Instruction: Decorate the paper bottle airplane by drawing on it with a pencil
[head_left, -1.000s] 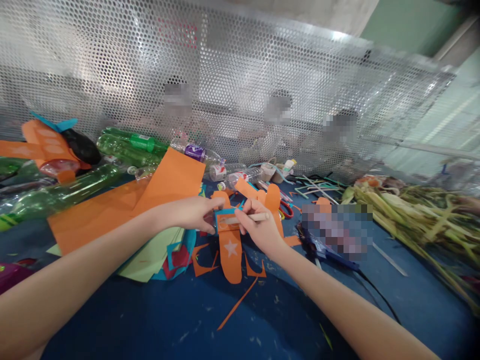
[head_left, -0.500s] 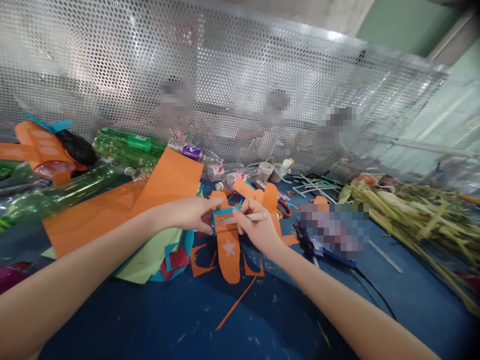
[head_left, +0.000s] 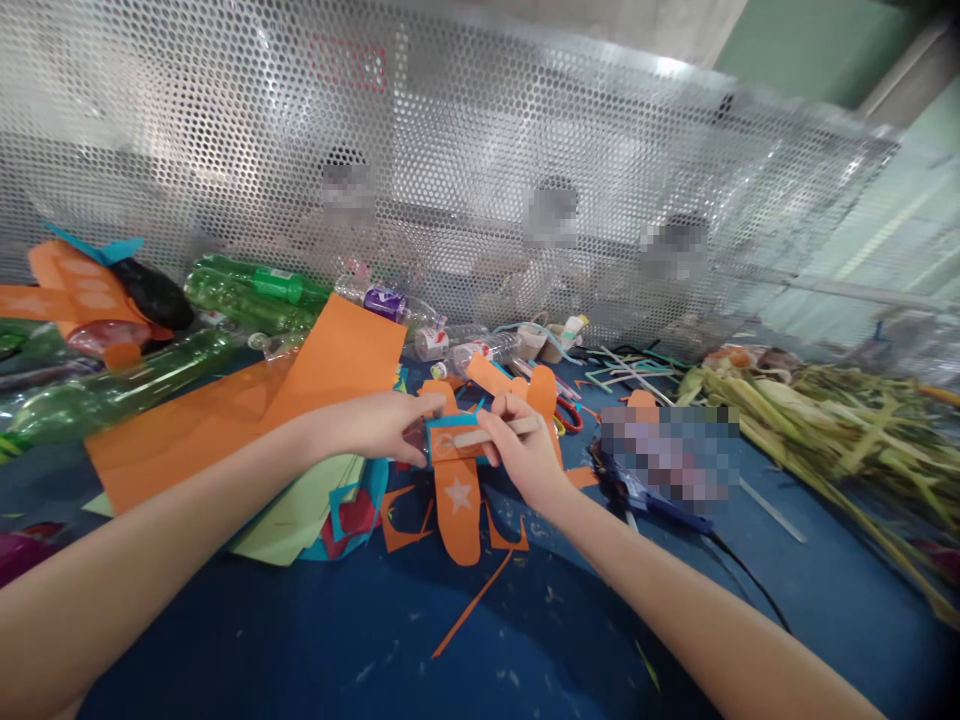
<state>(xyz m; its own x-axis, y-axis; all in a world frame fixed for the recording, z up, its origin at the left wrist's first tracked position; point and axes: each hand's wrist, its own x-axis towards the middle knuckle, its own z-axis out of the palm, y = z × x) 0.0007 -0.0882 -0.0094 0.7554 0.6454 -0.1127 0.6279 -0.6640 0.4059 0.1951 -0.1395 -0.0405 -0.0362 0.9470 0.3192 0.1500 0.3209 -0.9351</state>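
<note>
In front of me is an orange paper plane model (head_left: 460,530) with blue edging round its body and a white star on the near wing. My left hand (head_left: 390,425) grips the body from the left, index finger across the top and thumb lower down. Between the fingertips of my right hand (head_left: 521,450) is a pale pen-like stick (head_left: 487,434), its tip at a faint white round mark on the orange body. Whether it is chalk or a marker I cannot tell. Curved orange paper scraps (head_left: 403,520) lie around the near wing.
Orange sheets (head_left: 349,355) and pale green sheets (head_left: 281,525) lie left, with green bottles (head_left: 135,375) beyond. A blue glue gun (head_left: 652,505) with a black cord, scissors (head_left: 570,415) and dried husks (head_left: 840,430) lie right. A perforated metal screen (head_left: 465,130) stands behind; people show through it.
My right hand has shifted slightly right and tilted the stick, so its tip now shows against the orange body. My left hand and the plane have stayed nearly still.
</note>
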